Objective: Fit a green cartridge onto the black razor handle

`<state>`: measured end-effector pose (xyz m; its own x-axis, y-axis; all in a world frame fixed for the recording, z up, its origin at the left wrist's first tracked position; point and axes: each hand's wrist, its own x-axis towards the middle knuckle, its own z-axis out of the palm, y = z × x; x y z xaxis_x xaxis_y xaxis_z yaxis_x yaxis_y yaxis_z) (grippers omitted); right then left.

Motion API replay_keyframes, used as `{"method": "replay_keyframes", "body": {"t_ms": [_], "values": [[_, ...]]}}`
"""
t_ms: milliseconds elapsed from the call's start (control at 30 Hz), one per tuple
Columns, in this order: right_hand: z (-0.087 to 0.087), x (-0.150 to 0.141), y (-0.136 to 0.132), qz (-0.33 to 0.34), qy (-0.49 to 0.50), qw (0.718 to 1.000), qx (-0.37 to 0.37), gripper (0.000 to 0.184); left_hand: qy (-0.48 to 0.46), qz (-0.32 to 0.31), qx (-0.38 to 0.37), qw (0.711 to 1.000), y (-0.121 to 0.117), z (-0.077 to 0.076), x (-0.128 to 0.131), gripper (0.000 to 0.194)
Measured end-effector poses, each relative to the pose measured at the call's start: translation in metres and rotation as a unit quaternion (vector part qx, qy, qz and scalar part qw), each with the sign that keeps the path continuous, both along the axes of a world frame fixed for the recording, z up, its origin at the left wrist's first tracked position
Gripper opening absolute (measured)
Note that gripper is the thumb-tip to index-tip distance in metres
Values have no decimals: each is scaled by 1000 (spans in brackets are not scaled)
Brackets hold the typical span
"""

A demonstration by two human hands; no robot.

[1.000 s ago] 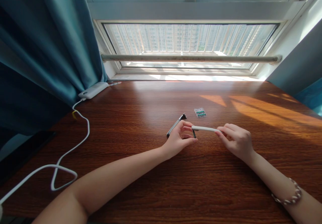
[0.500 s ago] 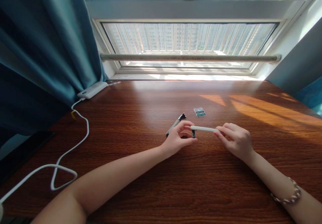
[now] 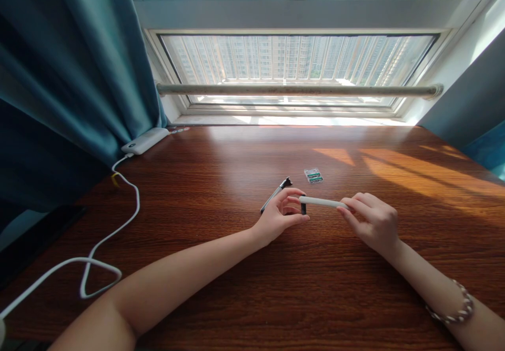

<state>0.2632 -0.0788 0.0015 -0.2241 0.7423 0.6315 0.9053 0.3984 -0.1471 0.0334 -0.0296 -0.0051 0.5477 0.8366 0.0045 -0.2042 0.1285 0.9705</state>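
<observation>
My left hand (image 3: 279, 214) is closed on a small black block (image 3: 303, 207), held upright between thumb and fingertips. My right hand (image 3: 373, 219) pinches the right end of a slim white stick (image 3: 321, 202). The stick lies nearly level, and its left end overlaps the top of the black block; whether they touch I cannot tell. Just behind my left hand, a silver-and-black rod (image 3: 275, 194) with a jagged dark end rests on the table, partly hidden by the fingers. Farther back lies a small clear case (image 3: 313, 176) with green, battery-like pieces in it.
The brown wooden table (image 3: 221, 298) reaches to the window (image 3: 300, 59). A white box-shaped device (image 3: 145, 141) sits by the blue curtain (image 3: 118, 51) at the back left, its white cable (image 3: 138, 198) looping towards the front. A dark flat object (image 3: 39, 240) is at the left edge.
The white stick and my right hand have shifted slightly right. The black block now shows a plainer dark side, as if turned a little. My left hand stays almost in place.
</observation>
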Motion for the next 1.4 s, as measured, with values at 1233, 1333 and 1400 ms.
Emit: {"method": "replay_keyframes", "body": {"t_ms": [1233,1333,1400], "values": [[-1,1,2,-30,2,999,17,12,-35,17,1,999,4,-3,1,38],[0,2,0,-4,10,1000,20,10,-36,20,2,999,4,-2,1,38],[0,3,-1,24,6,1000,18,11,-39,19,3,999,3,-1,1,38]]}}
